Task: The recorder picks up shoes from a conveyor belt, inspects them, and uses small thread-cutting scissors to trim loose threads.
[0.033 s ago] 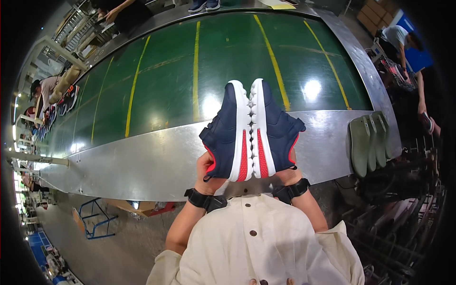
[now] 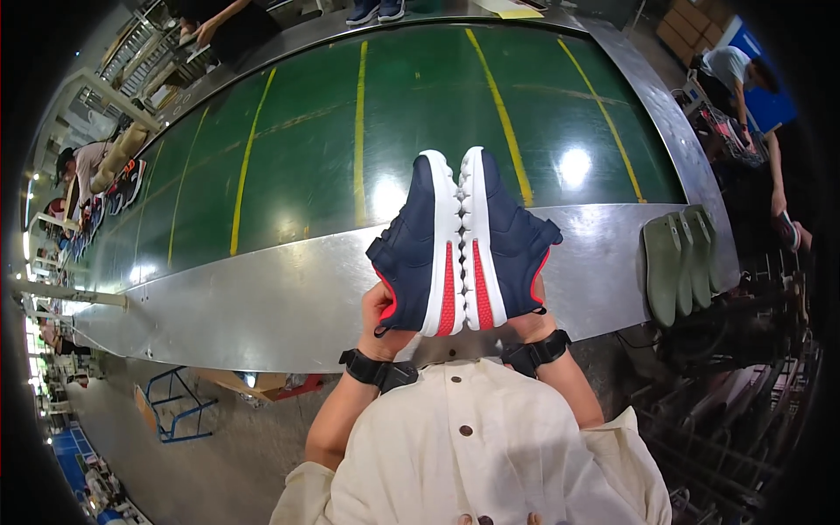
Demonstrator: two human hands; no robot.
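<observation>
Shoes (image 2: 478, 231), navy, paired sole-to-sole, point toes toward far edge of bench (image 2: 280, 306), left hand (image 2: 376, 305) and right hand (image 2: 531, 325) each gripping own-side heel.

No lettering or numeral is legible. A small yellow mark (image 2: 417, 75) on the green belt (image 2: 306, 157), toward its far edge, and the papers (image 2: 521, 13) at the far edge of the metal tabletop (image 2: 289, 293) are too small to read.

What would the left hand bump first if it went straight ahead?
The left shoe, which the left hand holds. Past that, the way looks free over the green belt, though depth is unclear.
</observation>
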